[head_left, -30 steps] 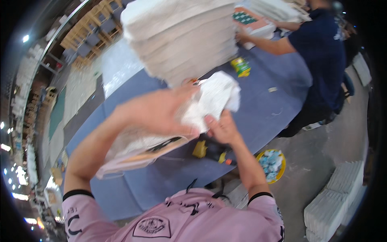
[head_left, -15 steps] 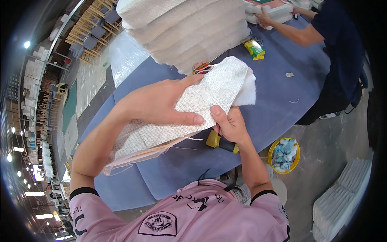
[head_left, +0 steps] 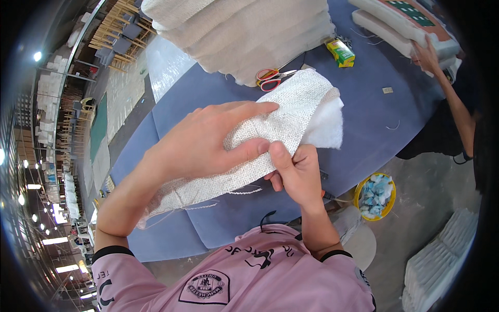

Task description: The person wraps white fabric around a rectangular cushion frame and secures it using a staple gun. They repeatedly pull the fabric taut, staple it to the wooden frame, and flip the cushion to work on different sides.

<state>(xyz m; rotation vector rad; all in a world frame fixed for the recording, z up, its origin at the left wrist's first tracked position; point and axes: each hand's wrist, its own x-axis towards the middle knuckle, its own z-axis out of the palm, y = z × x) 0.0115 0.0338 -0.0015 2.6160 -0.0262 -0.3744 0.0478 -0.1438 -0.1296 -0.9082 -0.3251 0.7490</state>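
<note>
A long piece covered in white woven fabric point(head_left: 306, 96) slants across in front of me, held above the blue table. White wadding point(head_left: 327, 125) shows from under the fabric at its far right end. My left hand point(head_left: 213, 138) grips it from above, thumb and index finger apart on the fabric. At the near edge my right hand point(head_left: 299, 171) pinches the piece, its thumb on top and its other fingers underneath. The two thumbs nearly meet. Loose threads point(head_left: 244, 191) hang from the near edge. Scissors with red handles point(head_left: 268, 78) lie on the table just beyond the piece.
A tall stack of white padded pieces point(head_left: 244, 41) stands on the blue table point(head_left: 364, 109). Near it lies a green and yellow box point(head_left: 341, 53). At right a co-worker's hand point(head_left: 427, 54) holds padded pieces. A yellow bucket of scraps point(head_left: 375, 196) and another white stack point(head_left: 442, 262) stand on the floor.
The far end of the piece has turned, and more wadding shows. My left hand's index finger lies further over the fabric. The co-worker has moved right with the padded pieces. A yellow tool is now hidden.
</note>
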